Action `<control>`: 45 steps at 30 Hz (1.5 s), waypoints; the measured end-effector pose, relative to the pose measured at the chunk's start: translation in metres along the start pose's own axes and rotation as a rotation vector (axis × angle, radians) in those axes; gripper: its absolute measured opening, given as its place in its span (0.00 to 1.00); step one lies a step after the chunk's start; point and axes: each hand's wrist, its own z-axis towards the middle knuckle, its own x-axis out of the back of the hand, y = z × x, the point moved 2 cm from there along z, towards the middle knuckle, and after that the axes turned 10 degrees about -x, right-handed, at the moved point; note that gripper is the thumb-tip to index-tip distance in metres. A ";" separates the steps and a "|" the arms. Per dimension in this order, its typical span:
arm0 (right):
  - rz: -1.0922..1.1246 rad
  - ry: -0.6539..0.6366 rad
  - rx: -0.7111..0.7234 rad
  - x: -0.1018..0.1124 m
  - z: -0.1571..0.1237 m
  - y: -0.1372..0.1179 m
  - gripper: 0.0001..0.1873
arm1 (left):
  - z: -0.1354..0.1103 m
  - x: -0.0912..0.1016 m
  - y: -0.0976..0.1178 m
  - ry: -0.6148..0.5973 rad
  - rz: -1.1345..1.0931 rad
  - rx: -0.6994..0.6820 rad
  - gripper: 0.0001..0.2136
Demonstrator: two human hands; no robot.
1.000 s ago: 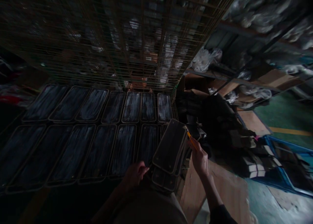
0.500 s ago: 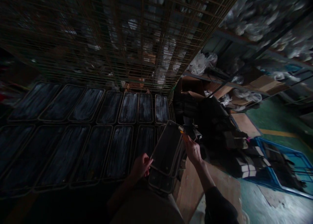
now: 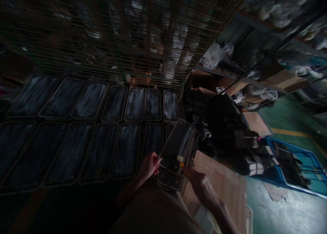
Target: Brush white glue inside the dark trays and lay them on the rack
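My right hand [image 3: 200, 181] is closed round the orange handle of a paintbrush [image 3: 181, 161]. Its pale bristles rest on a dark rectangular panel [image 3: 173, 146] with rounded corners, near its lower end. A wet, whitish streak runs along the panel's right side. The fingers of my left hand [image 3: 151, 164] pinch the panel's lower left edge. Below it, more dark panels [image 3: 170, 181] lie in a stack. To the left, two rows of similar panels stand side by side, among them a streaked panel [image 3: 127, 148] close to my left hand.
A wire mesh cage [image 3: 122, 49] rises behind the rows. At right are a wooden board [image 3: 222, 183], dark stacked pieces [image 3: 224, 125], a blue crate [image 3: 288, 183] and a shelf with cardboard boxes [image 3: 283, 78] and plastic bags [image 3: 216, 55].
The paintbrush has moved from the panel's top right down to its lower end, leaving a whitish streak. My left hand stays at the panel's edge. The view has shifted slightly.
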 end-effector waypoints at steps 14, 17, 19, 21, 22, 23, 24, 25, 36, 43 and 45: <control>0.667 0.099 -0.202 0.020 0.100 0.055 0.27 | 0.008 0.003 -0.002 -0.114 0.019 -0.059 0.11; 0.512 0.282 -0.147 0.038 0.129 0.062 0.26 | 0.010 0.002 -0.003 -0.125 0.027 -0.061 0.10; 0.374 0.376 -0.113 0.045 0.142 0.061 0.25 | 0.011 0.002 -0.002 -0.129 0.033 -0.063 0.09; 0.246 0.426 -0.076 0.045 0.150 0.055 0.23 | 0.011 0.003 -0.001 -0.131 0.032 -0.063 0.09; 0.191 0.432 -0.055 0.042 0.152 0.051 0.23 | 0.010 0.003 -0.001 -0.131 0.029 -0.060 0.09; 0.145 0.419 -0.031 0.038 0.152 0.046 0.22 | 0.010 0.003 -0.001 -0.130 0.024 -0.055 0.10; 0.110 0.389 -0.008 0.033 0.149 0.042 0.22 | 0.010 0.003 -0.001 -0.130 0.018 -0.051 0.10; 0.084 0.346 0.014 0.028 0.145 0.038 0.21 | 0.010 0.004 -0.001 -0.128 0.011 -0.049 0.10; 0.138 0.325 0.024 0.042 0.169 0.030 0.19 | 0.011 0.003 -0.003 -0.133 -0.022 -0.036 0.11; 0.005 0.165 0.071 0.009 0.157 0.013 0.21 | 0.010 0.006 -0.001 -0.141 -0.003 -0.060 0.09; 0.050 0.091 0.111 0.002 0.134 0.005 0.21 | 0.010 0.007 0.000 -0.145 -0.019 -0.056 0.09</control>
